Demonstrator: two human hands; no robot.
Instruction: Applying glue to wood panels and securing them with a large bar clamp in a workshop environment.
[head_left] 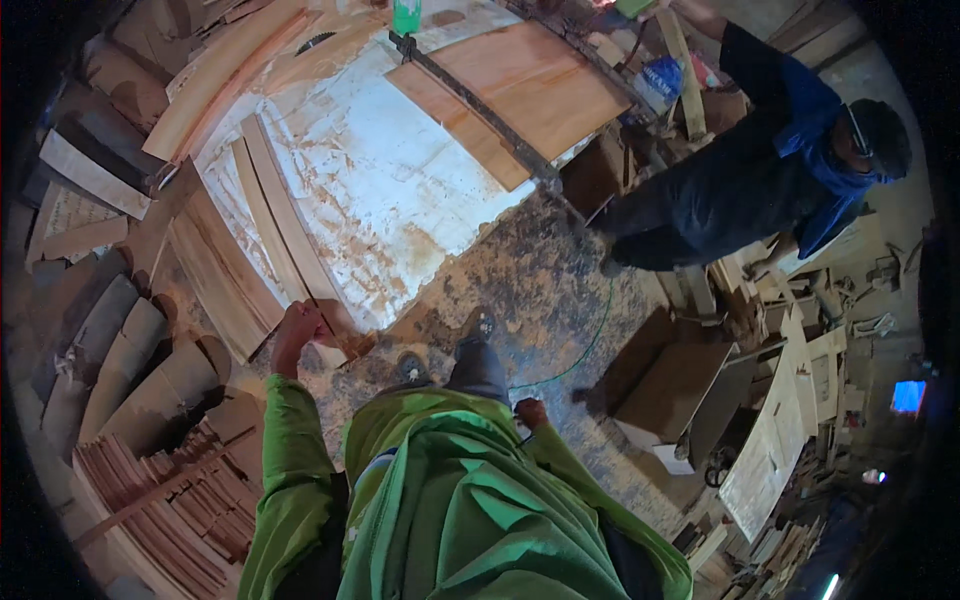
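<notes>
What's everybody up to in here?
A person in green stands at a white-topped table, left hand at the near end of some long wooden strips; whether it grips them is unclear. The right hand is low beside the body. A dark bar lies across brown panels. Another person stands to the right.

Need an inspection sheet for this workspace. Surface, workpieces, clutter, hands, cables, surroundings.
Surface: white tabletop, patchy with brown marks.
Job's things: two long wooden strips side by side along the table's left part.
Clutter: brown sheets with a dark bar across them; green container at the far side.
Hands: left hand at the strips' near ends, grip unclear; right hand low by the body, contents unclear.
Cables: thin green line on the floor, cable or hose unclear.
Surroundings: co-worker at right; stacked wood lower left.
</notes>
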